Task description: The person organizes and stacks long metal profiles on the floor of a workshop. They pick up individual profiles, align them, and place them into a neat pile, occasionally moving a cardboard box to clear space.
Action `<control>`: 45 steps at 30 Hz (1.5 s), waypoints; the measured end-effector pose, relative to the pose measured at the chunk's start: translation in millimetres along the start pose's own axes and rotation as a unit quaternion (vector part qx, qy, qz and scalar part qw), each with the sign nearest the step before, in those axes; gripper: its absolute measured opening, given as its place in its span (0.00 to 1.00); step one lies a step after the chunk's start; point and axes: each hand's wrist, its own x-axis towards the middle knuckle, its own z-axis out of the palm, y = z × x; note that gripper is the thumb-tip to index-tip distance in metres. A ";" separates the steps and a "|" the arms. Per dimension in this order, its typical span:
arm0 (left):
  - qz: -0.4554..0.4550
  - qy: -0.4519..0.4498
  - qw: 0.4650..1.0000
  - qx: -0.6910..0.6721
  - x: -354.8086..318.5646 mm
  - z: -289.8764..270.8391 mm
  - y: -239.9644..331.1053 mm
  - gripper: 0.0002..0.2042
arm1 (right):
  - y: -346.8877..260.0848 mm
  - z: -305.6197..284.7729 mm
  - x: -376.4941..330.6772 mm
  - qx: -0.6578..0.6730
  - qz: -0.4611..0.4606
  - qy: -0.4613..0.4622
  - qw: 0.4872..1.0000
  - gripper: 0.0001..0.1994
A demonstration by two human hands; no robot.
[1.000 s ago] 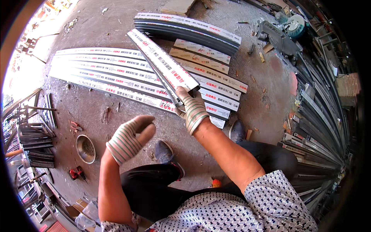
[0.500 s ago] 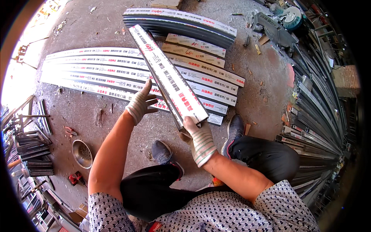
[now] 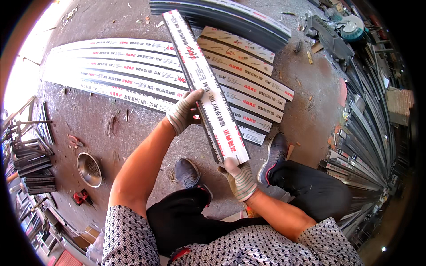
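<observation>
A long metal profile (image 3: 207,88), dark at the sides with printed white film on top, points away from me, tilted over the others. My left hand (image 3: 183,114), in a striped knit glove, grips its left edge partway along, thumb on top; the fingers beneath are mostly hidden. At the near end, my gloved right hand (image 3: 241,181) holds it with the thumb on the upper face and fingers underneath. Similar film-covered profiles (image 3: 120,67) lie fanned side by side on the floor below it. A stack of dark profiles (image 3: 230,21) sits behind them.
At left on the floor are a metal bowl (image 3: 84,162) with small pieces inside, pliers (image 3: 76,141) and a red power drill (image 3: 82,197). Many long profiles (image 3: 368,133) line the right side, near a machine with a round teal part (image 3: 352,29). My shoes (image 3: 187,172) flank the near end.
My left hand has gone from open beside the profile to gripping its edge. My right hand has shifted slightly right and nearer with the profile's end, and the view has moved a little.
</observation>
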 end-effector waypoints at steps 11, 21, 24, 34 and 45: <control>0.076 -0.060 0.994 -0.055 -5.1 -3.1 -43.7 0.44 | 11.7 -25.9 -18.2 -0.107 -0.028 -0.001 0.994 0.29; 0.180 0.017 0.963 -0.200 -68.8 -68.7 -94.7 0.34 | 32.4 -28.4 5.7 -0.179 0.000 -0.139 0.974 0.45; 0.221 0.098 0.947 -0.210 -95.3 -77.1 -114.5 0.37 | 53.8 -30.2 26.8 -0.178 -0.001 -0.177 0.968 0.51; 0.191 0.280 0.911 -0.236 -117.3 -172.7 -172.7 0.38 | 92.2 -3.2 133.9 -0.266 0.082 -0.249 0.928 0.49; 0.112 0.428 0.879 -0.176 -98.6 -176.4 -178.2 0.37 | 116.5 -25.6 148.8 -0.283 0.117 -0.239 0.921 0.48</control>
